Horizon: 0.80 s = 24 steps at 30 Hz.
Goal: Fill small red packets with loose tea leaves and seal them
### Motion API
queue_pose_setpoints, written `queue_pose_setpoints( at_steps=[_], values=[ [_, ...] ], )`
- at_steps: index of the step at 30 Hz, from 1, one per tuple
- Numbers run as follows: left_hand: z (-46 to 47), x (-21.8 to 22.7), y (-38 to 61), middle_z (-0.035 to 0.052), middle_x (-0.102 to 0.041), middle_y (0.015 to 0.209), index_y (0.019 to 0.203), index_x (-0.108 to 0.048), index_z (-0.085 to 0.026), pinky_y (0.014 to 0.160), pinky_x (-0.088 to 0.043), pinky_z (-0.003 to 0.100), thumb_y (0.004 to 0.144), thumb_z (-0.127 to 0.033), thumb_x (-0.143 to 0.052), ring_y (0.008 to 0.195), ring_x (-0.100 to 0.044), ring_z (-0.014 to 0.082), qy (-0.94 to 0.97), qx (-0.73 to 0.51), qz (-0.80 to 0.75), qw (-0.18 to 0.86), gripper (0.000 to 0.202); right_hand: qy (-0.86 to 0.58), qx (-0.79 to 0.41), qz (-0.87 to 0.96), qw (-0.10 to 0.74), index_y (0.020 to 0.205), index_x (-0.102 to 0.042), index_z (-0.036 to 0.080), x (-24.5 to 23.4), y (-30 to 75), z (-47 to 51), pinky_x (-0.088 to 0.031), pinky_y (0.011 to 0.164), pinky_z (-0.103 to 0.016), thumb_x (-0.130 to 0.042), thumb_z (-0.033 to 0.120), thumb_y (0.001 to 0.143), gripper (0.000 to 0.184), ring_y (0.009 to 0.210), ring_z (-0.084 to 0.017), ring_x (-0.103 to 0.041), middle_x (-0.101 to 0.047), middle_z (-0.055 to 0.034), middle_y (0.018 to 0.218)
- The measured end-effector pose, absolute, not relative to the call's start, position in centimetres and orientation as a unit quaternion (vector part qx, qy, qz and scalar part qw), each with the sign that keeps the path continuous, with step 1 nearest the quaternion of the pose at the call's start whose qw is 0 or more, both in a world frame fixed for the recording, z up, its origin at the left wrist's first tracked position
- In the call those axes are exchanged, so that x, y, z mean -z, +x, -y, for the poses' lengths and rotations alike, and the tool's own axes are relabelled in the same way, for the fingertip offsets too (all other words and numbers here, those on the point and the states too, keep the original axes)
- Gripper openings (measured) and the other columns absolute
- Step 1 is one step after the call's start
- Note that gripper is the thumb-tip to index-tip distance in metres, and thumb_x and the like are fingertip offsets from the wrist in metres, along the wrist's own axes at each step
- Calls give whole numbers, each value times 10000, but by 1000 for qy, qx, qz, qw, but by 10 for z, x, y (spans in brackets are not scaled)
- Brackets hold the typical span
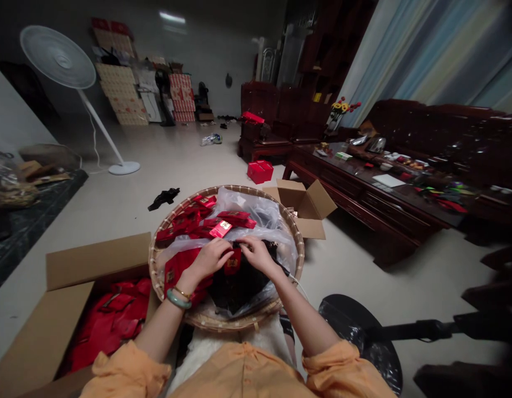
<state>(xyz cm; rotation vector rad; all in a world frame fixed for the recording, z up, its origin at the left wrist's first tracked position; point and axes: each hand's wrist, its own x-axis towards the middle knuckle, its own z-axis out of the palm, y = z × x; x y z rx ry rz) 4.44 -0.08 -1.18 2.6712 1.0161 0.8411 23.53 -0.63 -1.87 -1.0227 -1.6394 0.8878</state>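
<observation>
My left hand [210, 258] and my right hand [258, 254] meet above a round woven bamboo basket [225, 188], their fingers pinching the top edge of a black plastic pouch [239, 284]. A red label [233, 261] shows on that pouch between my hands. Several red paper packets [235, 219] lie in the basket's far half on a clear plastic bag [251, 207]. A larger red packet [179, 268] lies under my left wrist. A green bangle [178, 299] and a thin gold bracelet circle my left wrist.
An open cardboard box [73, 293] filled with red packets stands at lower left, and another open box [306, 204] sits beyond the basket. A red box [260, 171] and a black cloth [163, 199] lie on the floor. A cluttered dark wooden table [364, 188] stands at right.
</observation>
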Motion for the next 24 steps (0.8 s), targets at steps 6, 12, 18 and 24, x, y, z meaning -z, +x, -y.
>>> queue_pose_setpoints(
  at_steps=[6, 12, 18, 24],
  values=[
    [6, 5, 43, 54, -600, 872, 892, -566, -177, 756, -455, 311, 876, -243, -469, 829, -540, 179, 908, -226, -344, 81, 118, -453, -172, 821, 300, 1052, -640, 222, 10, 233, 15, -386, 889, -361, -499, 63, 786, 340, 999, -194, -468, -559, -66, 1020],
    [10, 8, 43, 60, -562, 867, 879, -537, -161, 723, -457, 293, 886, -222, -439, 794, -539, 169, 898, -246, -359, 64, 116, -470, -19, 867, 166, 1045, -612, 210, -12, 238, 16, -385, 864, -336, -488, 111, 823, 273, 1037, -217, -424, -509, -89, 1078],
    [9, 10, 43, 59, -571, 861, 851, -548, -161, 733, -445, 294, 883, -253, -455, 813, -530, 176, 906, -226, -353, 52, 135, -507, -1, 854, 121, 967, -636, 224, -14, 241, 15, -383, 803, -323, -457, 104, 831, 255, 988, -221, -445, -541, -84, 1019],
    [6, 1, 48, 57, -588, 847, 834, -577, -158, 750, -429, 293, 880, -240, -460, 828, -511, 175, 924, -191, -327, 47, 150, -486, -11, 872, 58, 987, -658, 232, -11, 239, 13, -385, 800, -332, -461, 143, 837, 263, 1055, -241, -432, -537, -96, 1084]
  ],
)
